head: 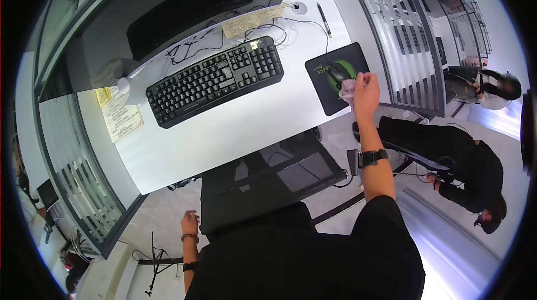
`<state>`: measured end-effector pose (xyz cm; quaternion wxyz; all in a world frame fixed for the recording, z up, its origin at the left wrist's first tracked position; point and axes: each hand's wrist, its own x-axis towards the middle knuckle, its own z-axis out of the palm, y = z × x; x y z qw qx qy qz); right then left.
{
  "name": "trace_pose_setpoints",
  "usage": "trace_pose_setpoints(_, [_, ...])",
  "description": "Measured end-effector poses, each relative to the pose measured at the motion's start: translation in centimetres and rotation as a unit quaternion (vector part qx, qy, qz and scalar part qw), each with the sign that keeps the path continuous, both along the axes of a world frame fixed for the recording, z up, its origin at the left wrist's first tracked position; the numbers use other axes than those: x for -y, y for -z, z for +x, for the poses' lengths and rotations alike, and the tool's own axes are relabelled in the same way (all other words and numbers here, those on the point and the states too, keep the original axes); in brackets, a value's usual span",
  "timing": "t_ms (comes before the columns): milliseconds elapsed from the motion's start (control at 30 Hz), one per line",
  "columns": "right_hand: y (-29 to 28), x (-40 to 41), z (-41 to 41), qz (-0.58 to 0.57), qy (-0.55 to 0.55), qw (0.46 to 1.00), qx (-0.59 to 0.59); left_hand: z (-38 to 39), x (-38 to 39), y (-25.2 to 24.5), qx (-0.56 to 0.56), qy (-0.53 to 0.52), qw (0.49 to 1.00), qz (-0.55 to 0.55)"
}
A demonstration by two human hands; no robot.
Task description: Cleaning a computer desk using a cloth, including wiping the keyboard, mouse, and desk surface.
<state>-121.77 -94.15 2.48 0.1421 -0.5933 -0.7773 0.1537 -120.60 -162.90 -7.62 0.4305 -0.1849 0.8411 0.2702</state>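
My right hand (366, 94) is over the right edge of a black mouse pad (317, 81) with a green print. It grips a crumpled pale-pink cloth (348, 91), which hangs beside the fingers over the pad. A black wired mouse (339, 72) sits on the pad just beyond the cloth. My left hand (190, 222) hangs low at my side, fingers loosely bent, with nothing visible in it. Close to it is the left edge of a glossy black panel (260, 182) in front of my body. A black keyboard (216, 79) lies at an angle on the white desk (235, 132).
A monitor (180, 14) stands behind the keyboard, with tangled cables below. A pen (324, 20) lies at the back right, and a paper sheet with writing (122, 115) at the left. Glass partitions (394, 35) flank the desk. A person in black (465, 170) bends at the right.
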Motion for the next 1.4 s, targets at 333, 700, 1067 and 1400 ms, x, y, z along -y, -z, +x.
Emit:
trace_pose_setpoints(333, [11.1,2.5,-7.7,0.050,-0.379,0.911,0.156,-14.1,-12.2,-0.8,-0.396,0.181,0.899,0.056])
trace_pose_setpoints(700, [12.0,-0.7,-13.4,0.102,-0.351,0.919,0.148,-15.2,-14.9,5.1,-0.509,0.215,0.833,-0.010])
trace_pose_setpoints(1067, [10.3,7.2,-8.2,0.096,-0.531,0.810,0.228,-15.2,-14.1,5.0,-0.509,0.197,0.838,0.001])
trace_pose_setpoints(1400, [12.1,16.9,-6.8,-0.086,-0.302,0.897,0.311,-15.1,-13.4,5.4,-0.514,0.185,0.837,0.035])
